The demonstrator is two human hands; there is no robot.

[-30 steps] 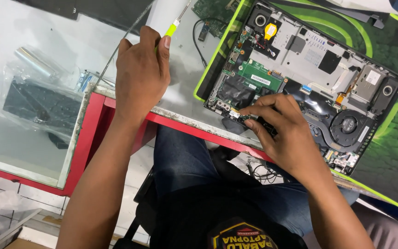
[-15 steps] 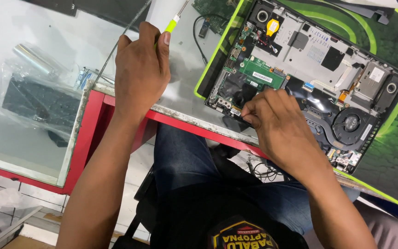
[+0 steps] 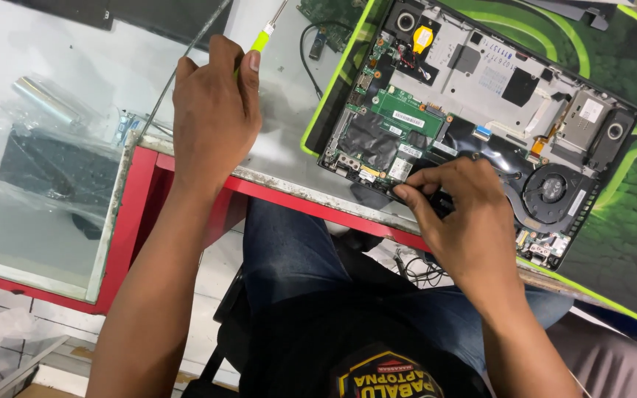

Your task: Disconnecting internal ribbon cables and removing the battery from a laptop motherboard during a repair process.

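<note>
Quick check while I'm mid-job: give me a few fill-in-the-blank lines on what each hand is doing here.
1. The left hand grips a screwdriver with a ____ handle.
2. The right hand pinches a small ____ part at the opened laptop's near edge.
3. The round cooling fan sits to the ____ of the green circuit board.

Missing words: green; black; right

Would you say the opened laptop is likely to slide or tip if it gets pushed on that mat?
The opened laptop lies flat on the green mat, so tipping seems unlikely. Its near corner sits close to the table edge; a push could overhang it. Exposed boards and the fan look fragile.
</note>
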